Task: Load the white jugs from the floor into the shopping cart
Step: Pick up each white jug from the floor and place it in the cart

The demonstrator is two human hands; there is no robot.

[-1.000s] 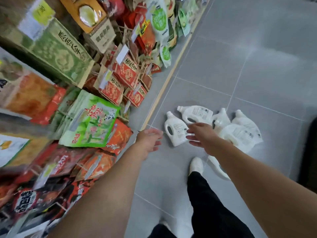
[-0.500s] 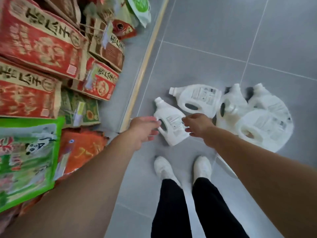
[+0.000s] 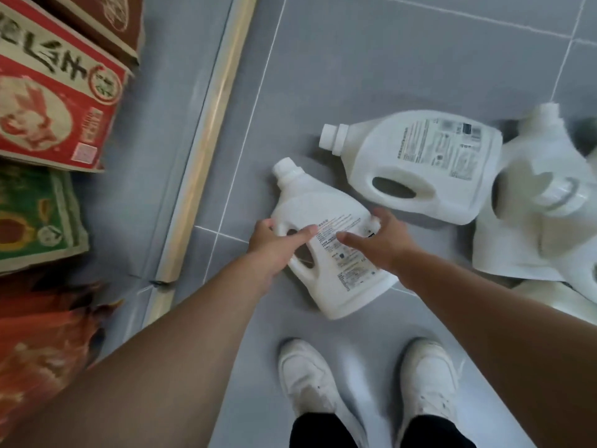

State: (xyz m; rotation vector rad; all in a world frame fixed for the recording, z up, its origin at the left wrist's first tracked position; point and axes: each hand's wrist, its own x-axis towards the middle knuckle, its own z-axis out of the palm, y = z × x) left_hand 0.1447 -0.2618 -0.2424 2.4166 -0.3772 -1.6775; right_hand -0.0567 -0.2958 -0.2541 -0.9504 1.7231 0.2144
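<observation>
Grey tile floor [image 3: 387,59], shelf [image 3: 206,130] at left, white jug [image 3: 323,202] flat, left hand [image 3: 274,245] and right hand [image 3: 379,242] grips curled round it.

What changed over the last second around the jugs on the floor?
Both hands came down onto the nearest jug: the left hand now grips its handle, and the right hand clasps its labelled body. The jug still lies on the floor. The other jugs stayed put.

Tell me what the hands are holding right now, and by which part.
The nearest white jug, lying on the floor: the left hand grips its handle, the right hand clasps the body at the label's far edge.
</observation>
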